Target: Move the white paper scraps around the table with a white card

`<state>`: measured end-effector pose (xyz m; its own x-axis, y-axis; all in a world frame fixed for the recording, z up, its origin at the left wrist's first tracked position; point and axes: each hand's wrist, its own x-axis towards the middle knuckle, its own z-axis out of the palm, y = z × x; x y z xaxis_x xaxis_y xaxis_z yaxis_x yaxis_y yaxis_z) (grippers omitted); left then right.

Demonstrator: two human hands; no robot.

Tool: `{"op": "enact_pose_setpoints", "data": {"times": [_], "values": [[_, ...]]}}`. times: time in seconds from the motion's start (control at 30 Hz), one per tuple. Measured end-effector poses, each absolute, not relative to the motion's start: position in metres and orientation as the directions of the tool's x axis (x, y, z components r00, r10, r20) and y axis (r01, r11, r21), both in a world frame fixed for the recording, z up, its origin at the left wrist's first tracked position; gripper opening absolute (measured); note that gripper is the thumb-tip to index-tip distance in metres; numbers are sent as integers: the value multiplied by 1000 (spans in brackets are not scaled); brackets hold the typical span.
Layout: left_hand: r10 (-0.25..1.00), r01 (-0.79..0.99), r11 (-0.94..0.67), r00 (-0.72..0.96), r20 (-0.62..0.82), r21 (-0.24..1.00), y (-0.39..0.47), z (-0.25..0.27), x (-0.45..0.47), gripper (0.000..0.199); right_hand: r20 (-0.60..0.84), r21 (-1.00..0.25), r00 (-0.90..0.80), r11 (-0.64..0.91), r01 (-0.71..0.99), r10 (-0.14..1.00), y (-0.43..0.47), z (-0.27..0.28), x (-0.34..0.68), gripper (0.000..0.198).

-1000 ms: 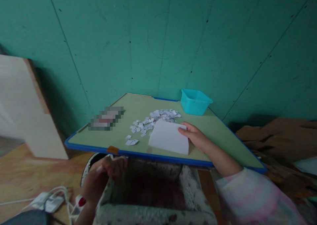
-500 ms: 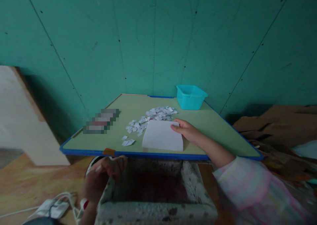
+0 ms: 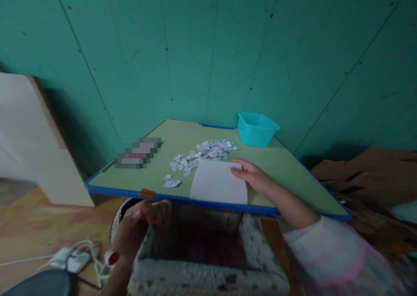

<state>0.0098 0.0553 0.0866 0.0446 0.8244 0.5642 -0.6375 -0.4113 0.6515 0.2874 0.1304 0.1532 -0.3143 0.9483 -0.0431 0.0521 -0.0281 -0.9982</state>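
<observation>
A blank white sheet of paper [image 3: 217,183] lies at the table's front edge, its lower side over the blue border. My right hand [image 3: 250,173] pinches its right side, thumb on top and fingers beneath. Just behind the sheet spreads a heap of small torn paper scraps [image 3: 213,149]. A few loose scraps [image 3: 171,183] sit left of the sheet. Below the table edge, my left hand [image 3: 145,218] is closed with curled fingers, by the left corner of an open cloth-covered box [image 3: 208,274]. What those fingers grip, if anything, is hidden.
The light green table [image 3: 276,174] has a blue taped edge and stands against a green wall. A turquoise basket [image 3: 257,129] occupies its back right corner. At its left lies a blurred-out flat object [image 3: 138,152]. Cardboard [image 3: 368,170] is piled right; a power strip [image 3: 70,260] lies lower left.
My right hand has drawn the sheet slightly toward the table's front edge, over the blue border. My left hand stays by the box corner. The camera view has shifted a little.
</observation>
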Motion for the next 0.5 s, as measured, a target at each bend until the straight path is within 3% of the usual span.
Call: {"op": "enact_pose_setpoints", "data": {"times": [0.17, 0.4, 0.5], "values": [[828, -668, -410, 11, 560, 620, 53, 91, 20, 28, -18, -996, -244, 5, 91, 970, 126, 169, 301, 39], [821, -650, -424, 18, 571, 630, 51, 95, 24, 31, 125, -992, 82, 127, -11, 989, 155, 191, 320, 43], [828, -647, -399, 51, 559, 649, 51, 95, 24, 31, 114, -993, 119, 115, -5, 986, 167, 182, 324, 43]]}}
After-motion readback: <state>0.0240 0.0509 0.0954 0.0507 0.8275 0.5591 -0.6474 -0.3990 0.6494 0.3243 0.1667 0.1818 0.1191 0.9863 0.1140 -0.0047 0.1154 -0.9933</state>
